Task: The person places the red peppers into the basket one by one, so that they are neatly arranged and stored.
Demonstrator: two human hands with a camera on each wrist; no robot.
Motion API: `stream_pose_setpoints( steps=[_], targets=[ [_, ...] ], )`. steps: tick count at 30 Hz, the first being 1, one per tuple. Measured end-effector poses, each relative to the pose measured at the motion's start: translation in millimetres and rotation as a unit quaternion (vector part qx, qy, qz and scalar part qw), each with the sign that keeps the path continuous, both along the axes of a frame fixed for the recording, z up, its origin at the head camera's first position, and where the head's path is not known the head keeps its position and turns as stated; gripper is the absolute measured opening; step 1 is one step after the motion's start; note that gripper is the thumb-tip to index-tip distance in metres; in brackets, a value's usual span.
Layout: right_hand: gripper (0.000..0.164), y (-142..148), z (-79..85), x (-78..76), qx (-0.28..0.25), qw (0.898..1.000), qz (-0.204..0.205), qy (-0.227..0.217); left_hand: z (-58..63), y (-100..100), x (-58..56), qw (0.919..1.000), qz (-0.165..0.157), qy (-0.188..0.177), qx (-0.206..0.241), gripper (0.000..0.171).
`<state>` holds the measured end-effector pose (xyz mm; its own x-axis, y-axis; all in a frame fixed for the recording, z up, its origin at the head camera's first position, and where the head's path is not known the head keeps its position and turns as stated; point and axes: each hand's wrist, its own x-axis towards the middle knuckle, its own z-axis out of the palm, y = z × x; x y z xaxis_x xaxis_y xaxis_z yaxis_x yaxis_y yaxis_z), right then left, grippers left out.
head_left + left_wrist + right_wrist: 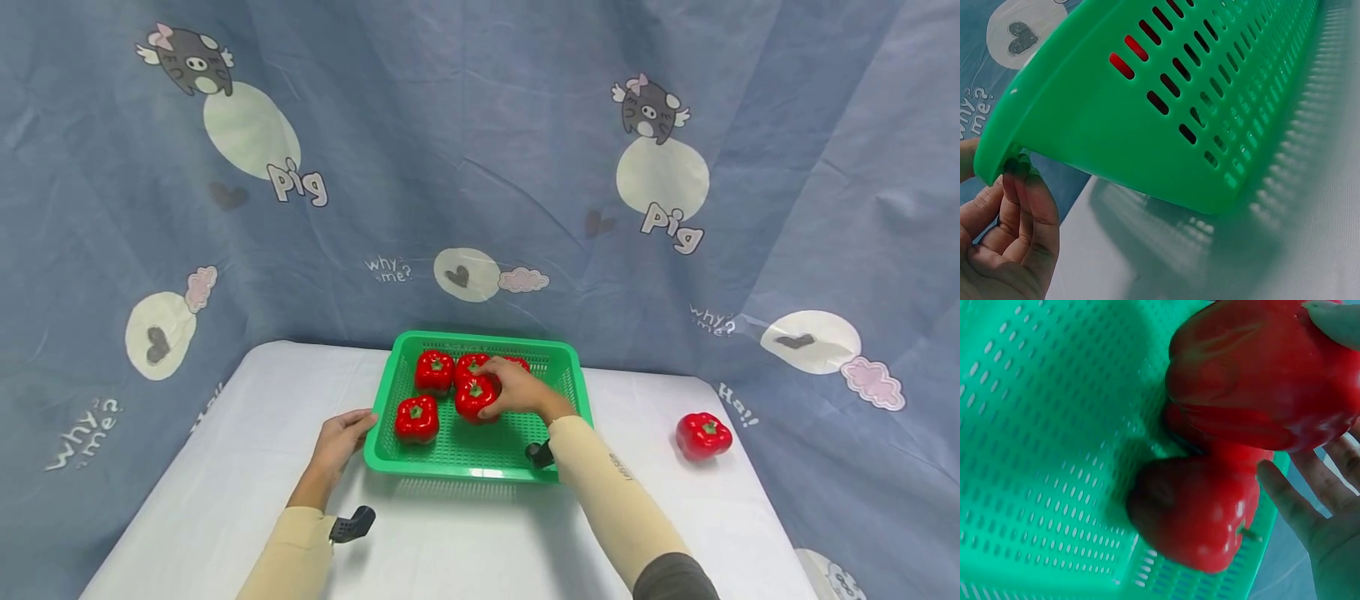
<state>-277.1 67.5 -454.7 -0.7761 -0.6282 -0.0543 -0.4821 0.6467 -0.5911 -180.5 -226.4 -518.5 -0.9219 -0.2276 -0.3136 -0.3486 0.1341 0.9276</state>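
Note:
My right hand (517,387) holds a red bell pepper (475,400) over the middle of a green plastic basket (480,473). In the right wrist view the held bell pepper (1260,375) fills the upper right, above another bell pepper (1194,512) inside the basket. My left hand (341,437) pinches the basket's left rim, with fingertips tucked under the lip in the left wrist view. Within the basket sit a bell pepper (417,419) at the front left, one (434,372) at the back left, one (468,363) behind the held one, and one (519,362) partly hidden by my right hand.
Another red bell pepper (702,437) lies on the white tabletop (450,542), right of the basket. A blue cloth (480,167) printed with pigs hangs behind and beside the table. Black wrist-camera pieces stick out from both forearms.

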Motion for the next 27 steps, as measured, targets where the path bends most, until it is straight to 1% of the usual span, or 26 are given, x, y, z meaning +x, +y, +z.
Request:
stream_pose_setpoints(
  steps=[4, 8, 12, 16, 23, 27],
  targets=[
    [0.062, -7.8, -2.6, 2.9, 0.006, 1.000, -0.005, -0.017, -0.2, -0.6, 0.1, 1.0000, 0.000, -0.003, 0.001, 0.046],
    [0.060, -15.5, -4.8, 5.5, 0.005, 0.999, -0.006, -0.045, 0.2, -0.9, 0.9, 1.0000, -0.001, 0.000, 0.002, 0.046],
    [0.058, -22.2, -7.5, 5.7, 0.013, 0.998, -0.007, -0.065, -1.5, -1.3, 0.5, 1.0000, 0.000, 0.002, 0.002, 0.045],
    [0.059, -26.4, -11.0, 5.4, 0.019, 0.996, -0.019, -0.079, -2.9, -1.3, 0.4, 1.0000, -0.001, 0.000, 0.000, 0.046],
    [0.065, -31.5, -15.7, 3.5, 0.036, 0.995, -0.040, -0.085, -0.8, -0.6, 0.0, 1.0000, 0.002, -0.003, 0.001, 0.046],
    [0.066, -35.1, -15.7, 3.8, 0.045, 0.993, -0.044, -0.096, -2.9, -1.5, -0.6, 1.0000, 0.003, -0.003, 0.001, 0.047]
  ],
)
